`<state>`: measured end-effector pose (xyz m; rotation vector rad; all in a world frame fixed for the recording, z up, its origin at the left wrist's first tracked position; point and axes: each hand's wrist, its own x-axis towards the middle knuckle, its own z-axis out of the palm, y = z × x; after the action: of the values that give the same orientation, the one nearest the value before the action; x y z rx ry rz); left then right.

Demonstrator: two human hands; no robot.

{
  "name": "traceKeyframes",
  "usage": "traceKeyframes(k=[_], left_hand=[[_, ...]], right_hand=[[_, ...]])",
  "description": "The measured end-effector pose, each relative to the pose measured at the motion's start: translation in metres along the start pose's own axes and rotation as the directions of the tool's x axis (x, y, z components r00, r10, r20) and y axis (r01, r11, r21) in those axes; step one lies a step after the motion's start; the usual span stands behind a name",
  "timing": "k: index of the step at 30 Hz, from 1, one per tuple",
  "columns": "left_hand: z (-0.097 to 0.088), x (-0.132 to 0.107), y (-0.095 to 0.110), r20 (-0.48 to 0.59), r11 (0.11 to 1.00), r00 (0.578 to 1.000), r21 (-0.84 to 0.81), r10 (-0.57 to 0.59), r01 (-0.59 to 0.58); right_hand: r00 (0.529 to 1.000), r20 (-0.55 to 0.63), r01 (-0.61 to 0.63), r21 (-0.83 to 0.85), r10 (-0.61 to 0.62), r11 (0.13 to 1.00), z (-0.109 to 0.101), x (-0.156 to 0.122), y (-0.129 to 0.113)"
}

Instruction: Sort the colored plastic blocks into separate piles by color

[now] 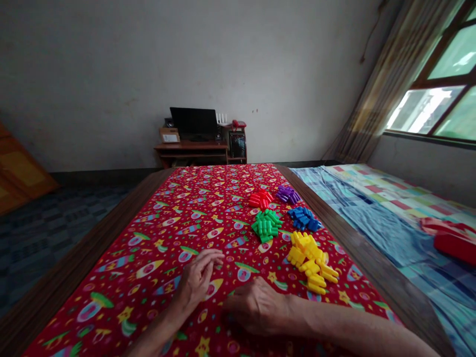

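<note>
My left hand [201, 271] is over the red patterned tablecloth [159, 248], its fingers stretched forward and slightly bent, with nothing visible in them. To its right, my right hand [258, 306] is low over the cloth, back upward and fingers curled under. Whatever those fingers may hold is hidden. Nearest to the right hand lies a loose pile of yellow plastic building blocks [308, 255]. Beyond it are piles of green blocks [266, 225], blue blocks [304, 218], red blocks [261, 198] and purple blocks [287, 194], grouped by colour.
Dark wooden edges [334, 223] border the cloth. A bed with blue and checked covers [357, 213] stands along the right side, with a red item [455, 245] on it. At the far wall, a desk [191, 146] carries a monitor [194, 123] and a small box [169, 135].
</note>
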<state>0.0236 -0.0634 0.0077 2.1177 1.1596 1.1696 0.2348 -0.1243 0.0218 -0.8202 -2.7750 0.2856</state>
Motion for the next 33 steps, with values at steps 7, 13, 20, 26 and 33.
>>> traceKeyframes(k=[7, 13, 20, 26, 33], left_hand=[[-0.023, 0.013, -0.035, -0.056, 0.984, 0.998, 0.177, 0.008, 0.002], [-0.017, 0.010, -0.038, -0.015, 0.935, 0.994, 0.340, 0.109, -0.097], [-0.012, 0.008, -0.035, 0.014, 0.911, 0.992, 0.395, 0.125, -0.121], [-0.013, 0.009, -0.037, 0.016, 0.906, 0.990, 0.401, 0.142, -0.136], [-0.014, 0.009, -0.039, 0.037, 0.899, 0.988, 0.410, 0.153, -0.155]], right_hand=[[0.976, -0.195, -0.112, -0.082, 0.094, 0.990, 0.006, 0.048, 0.025], [0.962, -0.239, -0.170, -0.157, 0.130, 0.973, 0.020, 0.057, 0.030], [0.964, -0.233, -0.168, -0.147, 0.131, 0.975, 0.019, 0.054, 0.029], [0.951, -0.244, -0.222, -0.105, 0.191, 0.969, 0.016, 0.052, 0.034], [0.952, -0.254, -0.205, -0.103, 0.174, 0.973, 0.011, 0.051, 0.033]])
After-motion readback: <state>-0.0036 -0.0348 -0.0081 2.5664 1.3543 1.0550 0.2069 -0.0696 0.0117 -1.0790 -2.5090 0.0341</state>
